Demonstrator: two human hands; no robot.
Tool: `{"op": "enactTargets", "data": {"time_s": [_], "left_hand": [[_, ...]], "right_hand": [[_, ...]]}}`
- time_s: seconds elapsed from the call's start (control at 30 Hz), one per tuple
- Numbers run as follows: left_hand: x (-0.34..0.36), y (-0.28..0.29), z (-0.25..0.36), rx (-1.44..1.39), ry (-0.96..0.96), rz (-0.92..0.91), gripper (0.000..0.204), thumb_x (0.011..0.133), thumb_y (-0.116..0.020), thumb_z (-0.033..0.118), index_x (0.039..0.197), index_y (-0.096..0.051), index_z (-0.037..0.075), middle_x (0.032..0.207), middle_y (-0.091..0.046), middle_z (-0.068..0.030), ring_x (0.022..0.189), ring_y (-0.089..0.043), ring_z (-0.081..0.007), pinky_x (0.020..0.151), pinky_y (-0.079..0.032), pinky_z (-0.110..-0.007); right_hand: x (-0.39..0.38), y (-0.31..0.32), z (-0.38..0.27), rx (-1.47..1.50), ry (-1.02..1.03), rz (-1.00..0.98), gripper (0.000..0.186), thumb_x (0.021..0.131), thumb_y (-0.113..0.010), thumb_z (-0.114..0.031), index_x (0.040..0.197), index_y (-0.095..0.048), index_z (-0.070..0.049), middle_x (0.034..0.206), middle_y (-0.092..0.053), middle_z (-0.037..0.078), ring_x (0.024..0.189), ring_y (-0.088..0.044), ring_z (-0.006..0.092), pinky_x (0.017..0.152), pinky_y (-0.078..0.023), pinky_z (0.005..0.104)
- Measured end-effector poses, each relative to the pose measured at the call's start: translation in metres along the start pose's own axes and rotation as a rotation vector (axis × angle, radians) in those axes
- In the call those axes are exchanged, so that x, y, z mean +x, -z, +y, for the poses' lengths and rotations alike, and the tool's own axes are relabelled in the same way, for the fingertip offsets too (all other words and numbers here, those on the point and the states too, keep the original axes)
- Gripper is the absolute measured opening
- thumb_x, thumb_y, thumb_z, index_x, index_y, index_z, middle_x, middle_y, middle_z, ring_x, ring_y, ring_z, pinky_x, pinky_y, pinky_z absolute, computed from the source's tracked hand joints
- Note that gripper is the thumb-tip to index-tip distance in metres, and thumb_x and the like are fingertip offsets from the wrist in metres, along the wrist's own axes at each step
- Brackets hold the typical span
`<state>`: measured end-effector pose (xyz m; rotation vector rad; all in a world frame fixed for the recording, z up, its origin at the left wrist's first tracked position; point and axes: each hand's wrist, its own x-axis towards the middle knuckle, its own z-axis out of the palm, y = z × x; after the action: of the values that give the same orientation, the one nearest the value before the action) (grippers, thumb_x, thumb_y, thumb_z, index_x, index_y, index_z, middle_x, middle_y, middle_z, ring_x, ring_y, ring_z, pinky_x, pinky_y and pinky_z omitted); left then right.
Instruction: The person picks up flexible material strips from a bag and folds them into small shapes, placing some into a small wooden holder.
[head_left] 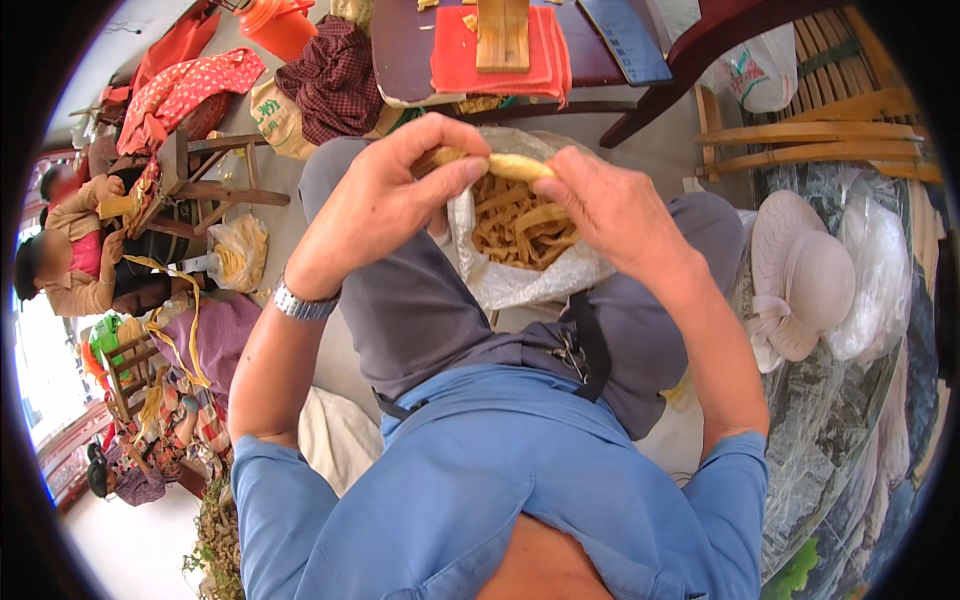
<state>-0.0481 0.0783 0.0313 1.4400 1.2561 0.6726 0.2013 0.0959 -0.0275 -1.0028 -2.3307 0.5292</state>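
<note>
Between my two hands is a pale yellow, rolled or folded strip [517, 166] whose material I cannot make out. My left hand [400, 190] pinches its left end between thumb and fingers. The right end is pinched by my right hand [615, 205]. Just below the strip, between my knees, an open white woven sack [515, 285] holds many brownish-yellow strips [515, 225]. Part of the sack's opening is hidden behind my hands.
Ahead stands a dark table [405, 50] with a red cloth [450, 65], a wooden block [503, 35] and a blue panel [625, 40]. A pale hat [795, 270] lies on the right near clear plastic. Wooden stools [215, 190] and several people are on the left.
</note>
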Motion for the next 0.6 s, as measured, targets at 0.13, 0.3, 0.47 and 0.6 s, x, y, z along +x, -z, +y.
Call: {"op": "enactTargets", "data": {"time_s": [0.13, 0.3, 0.47, 0.6], "left_hand": [[0.050, 0.008, -0.004, -0.032, 0.008, 0.154, 0.020, 0.098, -0.068, 0.017, 0.114, -0.068, 0.005, 0.083, -0.058, 0.0058, 0.076, -0.050, -0.0021, 0.065, -0.041, -0.020], [0.129, 0.031, -0.032, 0.185, -0.256, 0.393, 0.024, 0.095, -0.072, 0.022, 0.111, -0.072, 0.005, 0.094, -0.070, -0.0004, 0.086, -0.062, -0.0056, 0.075, -0.049, -0.022], [0.171, 0.034, -0.053, 0.309, -0.275, 0.421, 0.025, 0.094, -0.071, 0.024, 0.110, -0.073, 0.005, 0.096, -0.072, -0.0069, 0.088, -0.067, -0.0126, 0.080, -0.052, -0.027], [0.177, 0.016, -0.068, 0.606, -0.231, 0.453, 0.021, 0.091, -0.069, 0.022, 0.105, -0.073, 0.006, 0.094, -0.069, -0.0147, 0.088, -0.068, -0.0287, 0.080, -0.054, -0.033]], "right_hand": [[0.046, 0.007, 0.033, -0.125, 0.030, 0.118, 0.021, 0.098, -0.061, -0.024, 0.111, -0.061, -0.008, 0.092, -0.064, 0.012, 0.081, -0.067, 0.0331, 0.067, -0.055, 0.0430], [0.095, 0.005, 0.082, -0.217, 0.103, 0.214, 0.026, 0.094, -0.060, -0.011, 0.119, -0.065, -0.009, 0.092, -0.066, 0.011, 0.084, -0.068, 0.0312, 0.069, -0.057, 0.0420], [0.123, -0.010, 0.107, -0.366, 0.037, 0.163, 0.021, 0.089, -0.060, -0.006, 0.109, -0.065, -0.007, 0.089, -0.068, 0.012, 0.084, -0.069, 0.0305, 0.071, -0.057, 0.0421], [0.117, -0.029, 0.118, -0.394, -0.109, -0.008, 0.011, 0.087, -0.060, -0.004, 0.098, -0.061, -0.005, 0.088, -0.067, 0.014, 0.088, -0.068, 0.0326, 0.073, -0.056, 0.0432]]}}
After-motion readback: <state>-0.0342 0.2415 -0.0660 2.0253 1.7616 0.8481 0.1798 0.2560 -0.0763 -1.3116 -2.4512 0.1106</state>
